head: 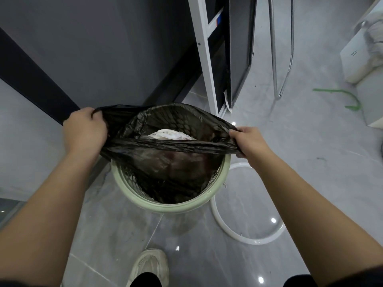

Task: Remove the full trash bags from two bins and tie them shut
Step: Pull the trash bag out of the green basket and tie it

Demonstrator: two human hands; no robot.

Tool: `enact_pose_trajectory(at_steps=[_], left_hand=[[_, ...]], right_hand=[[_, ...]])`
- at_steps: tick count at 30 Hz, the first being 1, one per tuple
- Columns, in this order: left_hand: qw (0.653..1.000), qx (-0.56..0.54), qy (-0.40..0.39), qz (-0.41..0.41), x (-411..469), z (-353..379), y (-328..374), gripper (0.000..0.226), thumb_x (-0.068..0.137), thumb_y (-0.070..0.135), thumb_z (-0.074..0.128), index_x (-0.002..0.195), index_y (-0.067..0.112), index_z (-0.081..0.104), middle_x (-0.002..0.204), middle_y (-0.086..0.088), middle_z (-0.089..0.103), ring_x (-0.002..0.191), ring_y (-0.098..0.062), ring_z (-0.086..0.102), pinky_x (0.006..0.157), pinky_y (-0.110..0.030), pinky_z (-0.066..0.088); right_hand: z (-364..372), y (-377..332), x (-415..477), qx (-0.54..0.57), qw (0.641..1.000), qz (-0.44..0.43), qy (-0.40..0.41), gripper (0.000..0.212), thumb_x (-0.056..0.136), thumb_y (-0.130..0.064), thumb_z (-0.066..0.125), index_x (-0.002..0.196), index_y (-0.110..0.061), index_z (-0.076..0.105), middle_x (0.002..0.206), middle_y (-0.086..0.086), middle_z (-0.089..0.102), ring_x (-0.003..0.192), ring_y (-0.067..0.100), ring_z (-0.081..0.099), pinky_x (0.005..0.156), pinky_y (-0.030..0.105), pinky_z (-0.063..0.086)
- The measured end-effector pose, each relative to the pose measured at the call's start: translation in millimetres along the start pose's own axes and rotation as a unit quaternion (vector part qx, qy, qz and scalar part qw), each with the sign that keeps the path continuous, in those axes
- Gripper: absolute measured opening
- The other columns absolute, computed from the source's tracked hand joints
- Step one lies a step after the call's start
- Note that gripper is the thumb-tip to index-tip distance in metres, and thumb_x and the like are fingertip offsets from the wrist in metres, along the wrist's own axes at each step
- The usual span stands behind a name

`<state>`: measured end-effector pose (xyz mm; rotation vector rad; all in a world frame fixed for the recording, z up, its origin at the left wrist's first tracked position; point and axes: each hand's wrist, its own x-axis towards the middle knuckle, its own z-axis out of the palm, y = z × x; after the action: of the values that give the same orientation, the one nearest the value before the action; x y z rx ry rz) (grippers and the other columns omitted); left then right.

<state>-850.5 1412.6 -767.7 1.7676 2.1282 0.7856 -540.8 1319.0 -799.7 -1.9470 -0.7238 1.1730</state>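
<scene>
Left hand [84, 129] and right hand [247, 141], held apart, each grip the black trash bag's [165, 162] rim above the green bin [165, 206] between them.

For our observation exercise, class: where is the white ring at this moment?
In the head view, the white ring lies flat on the floor, right of centre, beside the green bin.

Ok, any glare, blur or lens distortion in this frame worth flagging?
Head view: wide-angle bending tilts the white frame upright; small light glints dot the glossy floor tiles; the black trash bag, left hand and right hand look sharp.
</scene>
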Motion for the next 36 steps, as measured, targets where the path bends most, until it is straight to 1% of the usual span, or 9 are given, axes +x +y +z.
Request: enact_pose_trajectory(at_steps=[5, 10, 13, 15, 17, 21, 25, 29, 36], left_hand=[[0.987, -0.151, 0.022, -0.050, 4, 8, 0, 0.031, 0.095, 0.014, 0.035, 0.108, 0.015, 0.063, 0.100, 0.000, 0.058, 0.081, -0.013, 0.053, 0.077, -0.027, 0.041], [0.972, -0.227, 0.016, -0.058, 8, 5, 10, 0.034, 0.083, 0.007, 0.033, 0.067, 0.029, 0.054, 0.069, 0.006, 0.050, 0.056, -0.007, 0.042, 0.056, -0.026, 0.036], [0.992, -0.114, -0.042, -0.021, 13, 5, 7, 0.009, 0.086, 0.021, 0.049, 0.084, 0.024, 0.057, 0.075, 0.008, 0.054, 0.063, -0.009, 0.049, 0.058, -0.026, 0.039], [0.992, 0.037, -0.117, -0.008, 21, 6, 7, 0.032, 0.082, 0.034, 0.064, 0.109, 0.021, 0.054, 0.097, 0.000, 0.061, 0.084, -0.021, 0.058, 0.068, -0.032, 0.046], [0.977, 0.152, -0.148, -0.004, 28, 7, 10, 0.052, 0.081, 0.043, 0.067, 0.123, 0.018, 0.050, 0.115, -0.009, 0.060, 0.102, -0.032, 0.058, 0.075, -0.037, 0.048], [0.962, 0.250, -0.107, 0.024, 37, 15, 16, 0.028, 0.091, 0.031, 0.056, 0.108, 0.012, 0.065, 0.098, -0.017, 0.062, 0.084, -0.035, 0.056, 0.060, -0.033, 0.041], [0.998, 0.041, 0.038, 0.033, 35, 21, 17, 0.027, 0.096, 0.026, 0.045, 0.109, 0.012, 0.064, 0.105, -0.015, 0.066, 0.096, -0.035, 0.060, 0.071, -0.033, 0.039], [0.979, -0.158, 0.128, 0.032, 23, 18, 20, 0.023, 0.097, 0.025, 0.039, 0.100, 0.015, 0.059, 0.076, 0.014, 0.053, 0.067, 0.002, 0.049, 0.066, -0.019, 0.032], [0.955, -0.191, -0.009, 0.225, -17, -11, 47, 0.023, 0.096, 0.023, 0.050, 0.085, 0.043, 0.053, 0.078, 0.027, 0.058, 0.076, 0.014, 0.052, 0.071, -0.005, 0.039]], right_hand=[[-2, -8, 8, 0.026, 0.999, -0.031, 0.037, 0.030, 0.089, -0.003, 0.040, 0.079, -0.016, 0.065, 0.072, 0.007, 0.055, 0.061, 0.020, 0.050, 0.051, 0.025, 0.040], [3, -19, 7, 0.104, 0.989, -0.096, 0.032, 0.043, 0.081, 0.009, 0.030, 0.072, -0.014, 0.064, 0.074, 0.006, 0.062, 0.058, 0.015, 0.058, 0.042, 0.017, 0.044], [5, -15, 20, 0.022, 0.995, -0.089, 0.043, 0.028, 0.089, -0.010, 0.043, 0.105, -0.019, 0.065, 0.099, 0.004, 0.066, 0.077, 0.019, 0.063, 0.056, 0.027, 0.055], [4, -16, 29, -0.076, 0.995, -0.062, 0.031, 0.041, 0.088, -0.033, 0.056, 0.127, -0.019, 0.054, 0.106, 0.002, 0.063, 0.078, 0.018, 0.061, 0.060, 0.031, 0.053], [6, -21, 38, -0.133, 0.990, -0.032, 0.019, 0.053, 0.085, -0.044, 0.060, 0.123, -0.008, 0.056, 0.094, 0.006, 0.062, 0.067, 0.019, 0.056, 0.052, 0.027, 0.044], [11, -32, 51, -0.177, 0.984, -0.003, -0.003, 0.025, 0.085, -0.025, 0.064, 0.093, -0.001, 0.069, 0.069, 0.012, 0.055, 0.058, 0.023, 0.052, 0.050, 0.029, 0.044], [13, -35, 55, -0.107, 0.980, -0.132, 0.104, 0.020, 0.091, -0.019, 0.055, 0.086, -0.003, 0.067, 0.074, 0.010, 0.061, 0.075, 0.027, 0.060, 0.064, 0.031, 0.047], [14, -36, 26, 0.015, 0.960, -0.256, 0.110, 0.019, 0.096, -0.021, 0.050, 0.089, -0.021, 0.067, 0.082, -0.004, 0.068, 0.080, 0.008, 0.063, 0.070, 0.018, 0.049], [8, -26, -17, 0.038, 0.956, -0.286, -0.056, 0.027, 0.095, -0.004, 0.050, 0.090, -0.025, 0.066, 0.078, -0.005, 0.064, 0.070, 0.007, 0.061, 0.065, 0.019, 0.051]])
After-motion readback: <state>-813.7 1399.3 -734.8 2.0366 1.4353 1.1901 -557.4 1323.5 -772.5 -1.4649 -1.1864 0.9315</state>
